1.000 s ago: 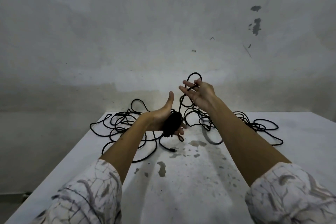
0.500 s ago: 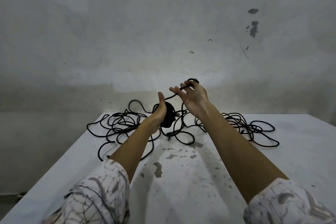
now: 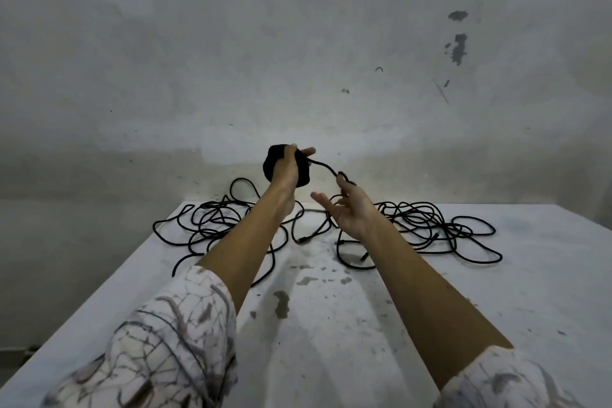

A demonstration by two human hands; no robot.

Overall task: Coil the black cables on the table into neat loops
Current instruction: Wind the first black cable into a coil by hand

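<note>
A stained grey wall (image 3: 298,43) backs a white table (image 3: 331,341) with dark chipped patches, and the black cables lie sprawled across its far end in two loose tangles: a left heap (image 3: 212,219) and a right heap (image 3: 427,225), with stray strands and connector ends between them.

The left hand (image 3: 287,169) is raised above the table, fingers and thumb curled round a tight coil (image 3: 275,161) of wound cable. Holding it high probably keeps the finished turns away from the loose strands below, so nothing snags.

A single strand (image 3: 326,167) leaves the coil on its right side and arcs down to the right hand (image 3: 347,209), which sits lower and nearer. That hand is mostly open, palm up with the thumb spread out to the left. The strand runs over its upper fingers, which seem to hook or lightly pinch it, though the exact grip is too small to tell. This loose hold likely lets the cable slide through while the hand guides the next turn onto the coil.

Both sleeves (image 3: 165,348) are pushed up the forearms, clear of the cable.

Judging by how much still lies on the table, the coiling is partway through.
</note>
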